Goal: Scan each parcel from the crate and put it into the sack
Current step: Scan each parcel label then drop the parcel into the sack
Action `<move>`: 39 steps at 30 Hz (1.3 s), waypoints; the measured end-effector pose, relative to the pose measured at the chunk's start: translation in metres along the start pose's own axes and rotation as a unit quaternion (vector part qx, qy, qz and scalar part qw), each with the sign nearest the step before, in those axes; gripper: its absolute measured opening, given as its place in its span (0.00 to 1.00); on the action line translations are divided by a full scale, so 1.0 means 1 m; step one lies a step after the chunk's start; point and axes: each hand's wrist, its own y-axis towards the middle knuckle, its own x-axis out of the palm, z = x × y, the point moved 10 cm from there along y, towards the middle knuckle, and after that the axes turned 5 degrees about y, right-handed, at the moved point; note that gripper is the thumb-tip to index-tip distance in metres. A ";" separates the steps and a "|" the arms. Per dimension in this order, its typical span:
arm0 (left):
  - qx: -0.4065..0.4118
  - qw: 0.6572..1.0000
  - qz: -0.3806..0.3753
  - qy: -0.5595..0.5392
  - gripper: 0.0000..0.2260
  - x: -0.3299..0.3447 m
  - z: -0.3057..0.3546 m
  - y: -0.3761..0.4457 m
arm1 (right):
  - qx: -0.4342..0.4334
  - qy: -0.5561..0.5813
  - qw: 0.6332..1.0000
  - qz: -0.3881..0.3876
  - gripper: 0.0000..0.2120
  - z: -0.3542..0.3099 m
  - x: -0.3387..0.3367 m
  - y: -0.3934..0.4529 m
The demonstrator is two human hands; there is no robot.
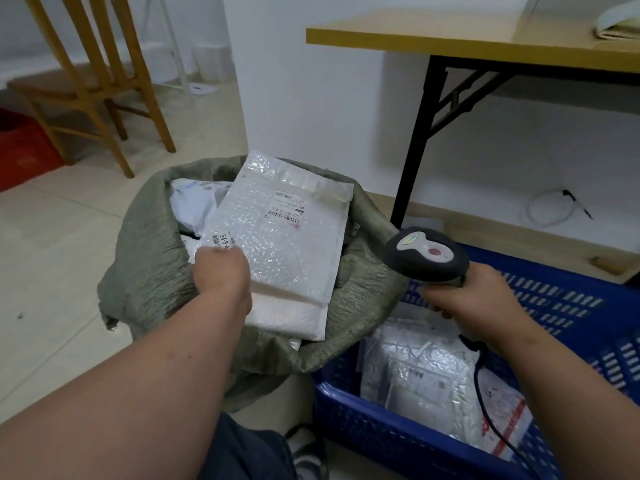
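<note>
I can read only one bit of text for certain: "54-5-4" on a small white sticker [221, 244] at the lower left corner of the bubble mailer [277, 244] in the middle of the frame, partly cut off by my left hand [223, 277]. The shipping label [288, 209] above it carries barcodes and print too small to read. Labels on the crate parcels [426, 375], lower right, are blurred.

The sack [145, 258] mouth is largely covered by a bubble mailer [287, 237]; a gap is left at its far-left. The crate [554, 306] is overhung by the scanner [427, 254].
</note>
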 end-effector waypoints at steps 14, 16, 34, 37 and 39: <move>0.315 0.901 -0.228 0.191 0.02 0.133 0.064 -0.146 | 0.178 0.097 0.974 0.098 0.07 0.086 -0.077 -0.010; 0.368 0.865 -0.257 0.225 0.01 0.159 0.063 -0.174 | 0.203 0.100 0.968 0.104 0.07 0.104 -0.086 -0.014; 0.224 0.508 -0.515 0.653 0.25 0.344 -0.197 -0.237 | 0.349 0.157 0.922 0.055 0.07 0.271 -0.112 0.023; 0.221 0.410 -0.523 0.714 0.27 0.347 -0.240 -0.233 | 0.368 0.156 0.917 0.021 0.07 0.296 -0.100 0.032; 0.237 0.370 -0.520 0.732 0.27 0.353 -0.259 -0.232 | 0.383 0.153 0.911 -0.001 0.08 0.311 -0.092 0.035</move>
